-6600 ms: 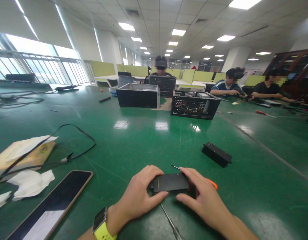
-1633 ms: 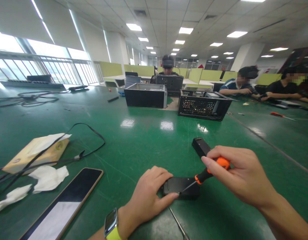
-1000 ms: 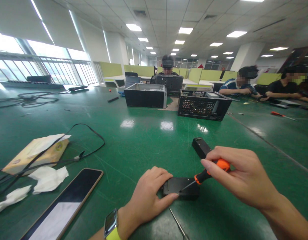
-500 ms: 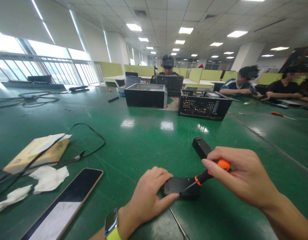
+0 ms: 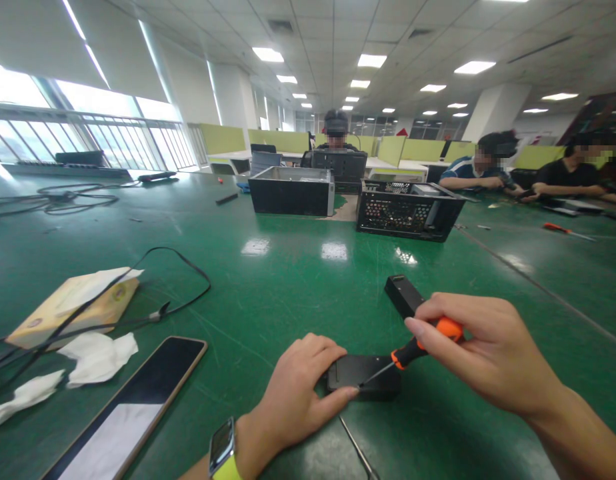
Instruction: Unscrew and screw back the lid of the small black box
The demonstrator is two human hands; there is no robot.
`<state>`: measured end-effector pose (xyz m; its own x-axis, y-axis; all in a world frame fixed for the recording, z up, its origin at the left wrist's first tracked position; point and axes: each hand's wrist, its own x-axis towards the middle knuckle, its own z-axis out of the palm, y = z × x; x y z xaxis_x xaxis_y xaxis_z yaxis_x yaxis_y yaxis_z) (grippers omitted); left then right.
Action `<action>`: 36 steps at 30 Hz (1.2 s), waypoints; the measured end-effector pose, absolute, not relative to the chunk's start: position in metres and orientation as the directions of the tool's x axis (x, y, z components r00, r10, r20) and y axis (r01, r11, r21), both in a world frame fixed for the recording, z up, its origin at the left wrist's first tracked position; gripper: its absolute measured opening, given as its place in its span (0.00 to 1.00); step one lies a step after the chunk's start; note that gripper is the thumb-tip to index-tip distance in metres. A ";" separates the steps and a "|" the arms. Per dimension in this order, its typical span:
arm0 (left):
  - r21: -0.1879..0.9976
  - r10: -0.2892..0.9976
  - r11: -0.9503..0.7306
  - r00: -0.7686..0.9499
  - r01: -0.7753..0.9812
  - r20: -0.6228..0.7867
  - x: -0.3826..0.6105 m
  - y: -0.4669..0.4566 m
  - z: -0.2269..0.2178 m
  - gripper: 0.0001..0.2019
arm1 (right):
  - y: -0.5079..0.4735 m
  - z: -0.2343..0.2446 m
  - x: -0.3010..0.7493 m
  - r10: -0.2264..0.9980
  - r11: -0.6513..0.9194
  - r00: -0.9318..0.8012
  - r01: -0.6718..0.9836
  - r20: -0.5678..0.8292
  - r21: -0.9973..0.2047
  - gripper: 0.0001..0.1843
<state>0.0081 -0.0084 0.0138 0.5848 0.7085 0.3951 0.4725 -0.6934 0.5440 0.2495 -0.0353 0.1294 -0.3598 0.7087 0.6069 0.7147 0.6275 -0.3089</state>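
Observation:
My left hand (image 5: 303, 393) grips the left end of a small black rectangular box (image 5: 363, 373) lying on the green table, thumb along its near edge and fingers over the far side. In my right hand (image 5: 481, 350) is a screwdriver (image 5: 411, 350) with an orange and black handle, held at a slant. Its tip meets the box's near edge, just beside my left thumb. A second black box (image 5: 404, 295) lies behind my right hand, partly hidden by it. A thin metal rod (image 5: 357, 447) rests on the table below the first box.
A phone (image 5: 133, 407), crumpled tissues (image 5: 101, 357), a tissue pack (image 5: 73, 310) and a black cable (image 5: 188, 267) lie at left. Two black computer cases (image 5: 291, 193) (image 5: 408, 210) stand farther back. Another screwdriver (image 5: 563, 230) lies far right. Several people sit across the table.
Almost nothing differs. My right hand and the screwdriver handle have shifted very slightly, while the tip stays at the same spot on the box. My left hand keeps its place.

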 end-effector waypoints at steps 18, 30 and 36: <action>0.541 0.708 -0.694 0.587 0.475 0.393 0.009 -0.008 0.013 0.16 | -0.050 0.138 0.261 0.702 0.668 -0.471 0.695 0.534 -0.266 0.13; 0.485 0.700 -0.713 0.563 0.506 0.440 0.009 -0.008 0.014 0.16 | -0.064 0.063 0.300 0.780 0.236 0.009 0.921 0.625 -0.309 0.14; 0.456 0.692 -0.722 0.560 0.521 0.456 0.012 -0.008 0.014 0.14 | -0.093 0.007 0.309 0.921 0.151 -0.029 0.946 0.389 -0.286 0.12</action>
<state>0.0116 -0.0083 0.0145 0.5598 0.6920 0.4559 0.5211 -0.7217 0.4556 0.3089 -0.0928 0.0074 -0.0290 0.9208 0.3890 0.9465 0.1505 -0.2856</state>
